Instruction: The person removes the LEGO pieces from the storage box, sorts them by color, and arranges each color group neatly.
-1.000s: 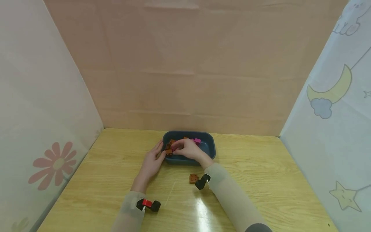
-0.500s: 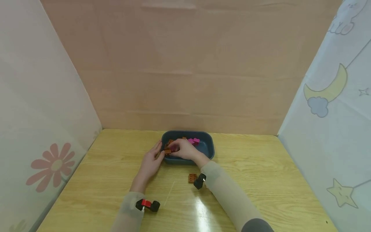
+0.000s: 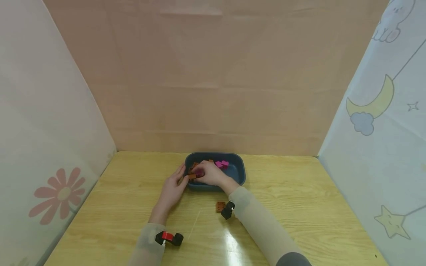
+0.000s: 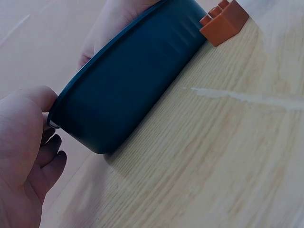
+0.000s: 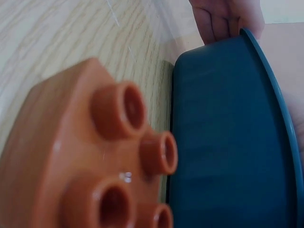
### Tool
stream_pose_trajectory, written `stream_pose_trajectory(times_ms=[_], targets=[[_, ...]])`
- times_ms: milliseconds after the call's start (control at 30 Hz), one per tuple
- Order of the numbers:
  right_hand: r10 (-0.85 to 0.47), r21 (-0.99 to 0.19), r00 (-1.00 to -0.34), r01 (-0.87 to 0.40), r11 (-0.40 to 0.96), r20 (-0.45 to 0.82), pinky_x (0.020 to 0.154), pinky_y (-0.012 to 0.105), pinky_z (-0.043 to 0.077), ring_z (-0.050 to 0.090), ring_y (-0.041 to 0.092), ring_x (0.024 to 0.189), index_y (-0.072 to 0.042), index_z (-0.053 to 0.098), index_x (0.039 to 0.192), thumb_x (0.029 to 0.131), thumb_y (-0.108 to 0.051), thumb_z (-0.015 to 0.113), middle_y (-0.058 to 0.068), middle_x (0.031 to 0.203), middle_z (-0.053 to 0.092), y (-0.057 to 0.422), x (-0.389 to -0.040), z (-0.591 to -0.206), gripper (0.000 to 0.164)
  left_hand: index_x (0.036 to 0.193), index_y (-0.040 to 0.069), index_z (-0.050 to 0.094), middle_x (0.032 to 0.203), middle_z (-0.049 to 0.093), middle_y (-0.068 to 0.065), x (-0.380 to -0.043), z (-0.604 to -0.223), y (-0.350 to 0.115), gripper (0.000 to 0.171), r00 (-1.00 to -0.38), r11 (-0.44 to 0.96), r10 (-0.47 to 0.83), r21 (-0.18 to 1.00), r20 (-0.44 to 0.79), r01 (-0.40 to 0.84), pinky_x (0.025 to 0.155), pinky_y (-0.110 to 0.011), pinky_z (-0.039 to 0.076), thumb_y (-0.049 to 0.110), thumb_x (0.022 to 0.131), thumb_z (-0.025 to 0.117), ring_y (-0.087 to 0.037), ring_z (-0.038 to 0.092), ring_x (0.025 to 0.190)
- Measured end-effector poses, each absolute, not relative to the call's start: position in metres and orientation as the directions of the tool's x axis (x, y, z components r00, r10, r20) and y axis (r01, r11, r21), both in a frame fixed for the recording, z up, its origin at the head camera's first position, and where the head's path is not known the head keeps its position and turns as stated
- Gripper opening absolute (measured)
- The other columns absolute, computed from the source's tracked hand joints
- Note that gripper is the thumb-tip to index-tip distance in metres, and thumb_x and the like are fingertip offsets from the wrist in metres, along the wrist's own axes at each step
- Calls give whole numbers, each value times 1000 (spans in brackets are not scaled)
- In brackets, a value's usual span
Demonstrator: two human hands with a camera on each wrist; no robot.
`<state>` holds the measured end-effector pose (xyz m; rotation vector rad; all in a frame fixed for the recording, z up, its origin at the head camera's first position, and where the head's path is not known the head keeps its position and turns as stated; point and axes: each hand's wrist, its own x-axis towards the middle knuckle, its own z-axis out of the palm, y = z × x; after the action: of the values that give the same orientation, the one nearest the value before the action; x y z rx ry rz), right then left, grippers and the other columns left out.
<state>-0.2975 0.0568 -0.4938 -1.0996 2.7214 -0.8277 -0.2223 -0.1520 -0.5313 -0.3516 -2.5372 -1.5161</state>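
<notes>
A dark blue plastic tub (image 3: 237,175) stands near the back of the table, with several orange and pink toy building bricks in it. My left hand (image 3: 173,186) grips the tub's left rim; the left wrist view has its thumb side over the edge and other fingers curled outside. Close to that thumb lies an orange brick (image 3: 192,176). Reaching in over the front rim, my right hand (image 3: 213,173) pinches a dark pink brick (image 3: 199,172) between thumb and fingers. Both wrist views show the tub's outer wall (image 4: 118,85), which hides the bricks inside.
A loose orange brick (image 3: 220,207) with studs up sits on the wooden table (image 3: 283,199), in front of the tub and beside the right wrist's camera. Two bright pink bricks (image 3: 222,164) lie at the tub's back. A beige wall (image 3: 213,92) rises behind, with patterned side walls.
My right hand has shifted slightly left inside the tub, uncovering more of the bright pink bricks. The left hand stays at the rim. The head view has swung a little.
</notes>
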Motion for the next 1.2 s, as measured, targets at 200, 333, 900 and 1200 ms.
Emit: stream_pose_trajectory(times_ms=[200,333,900,1200], targets=[[-662,-504,-742,-612,610,101,96,37,57,64,21,108,-10,80,122,94,-15,84,5,116,69,56,-297,-491,29,159,-1,45,169,38,-10,-224,-532,-152,54,-956,449,117,845,268,292,123,-50,36,23,112,59,-31,35,155],[-655,-513,-749,-602,612,98,97,38,57,64,20,108,-10,80,119,94,-15,85,4,115,68,57,-298,-492,26,158,-2,45,169,39,-12,-225,-532,-152,54,-952,446,120,841,281,305,122,-51,37,22,112,60,-32,36,154],[-551,-834,-833,-331,441,39,92,36,61,71,16,102,-11,74,123,100,-26,79,0,114,75,73,-294,-483,29,159,-2,44,169,38,-17,-224,-533,-151,56,-952,421,124,854,280,306,121,-50,38,25,112,60,-32,34,155],[-510,-972,-860,-136,193,20,94,43,63,72,27,112,-1,69,135,107,-12,66,15,128,70,91,-282,-473,30,157,-5,46,168,39,-17,-223,-529,-148,54,-948,419,119,851,294,316,122,-50,37,18,111,61,-33,35,155]])
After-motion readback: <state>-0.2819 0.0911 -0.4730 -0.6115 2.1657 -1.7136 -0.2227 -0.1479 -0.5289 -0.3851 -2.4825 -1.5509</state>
